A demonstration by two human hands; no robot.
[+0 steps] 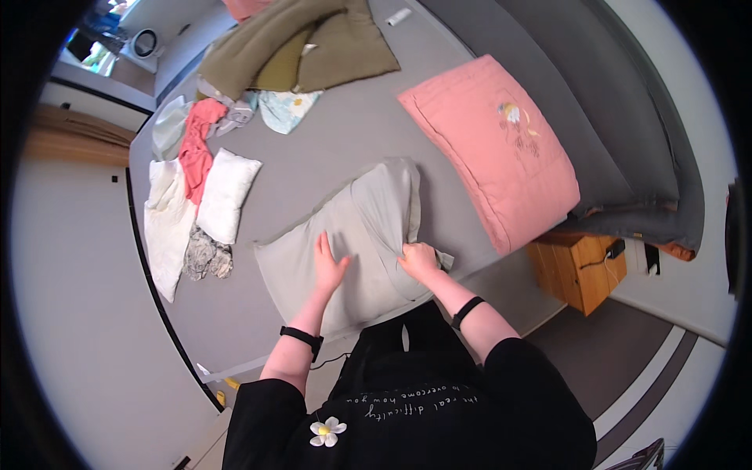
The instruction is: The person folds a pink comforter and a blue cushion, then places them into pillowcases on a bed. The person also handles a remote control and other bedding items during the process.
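Observation:
A pillow in a pale grey pillowcase (pixel 360 223) lies flat near the front edge of the bed, its right part creased and bunched. My right hand (pixel 421 262) is closed on the pillowcase fabric at its near right side, where folds run toward my fingers. Over the left half of the same pillow, my left hand (pixel 330 262) has its fingers stretched out and holds nothing. Whether its palm presses on the cloth I cannot tell.
A pink pillow (pixel 501 149) lies to the right by the grey headboard (pixel 595 102). At left are a small white pillow (pixel 227 196) and loose clothes. An olive blanket (pixel 313 51) lies at the far side. A wooden nightstand (pixel 576 270) stands beside the bed at right.

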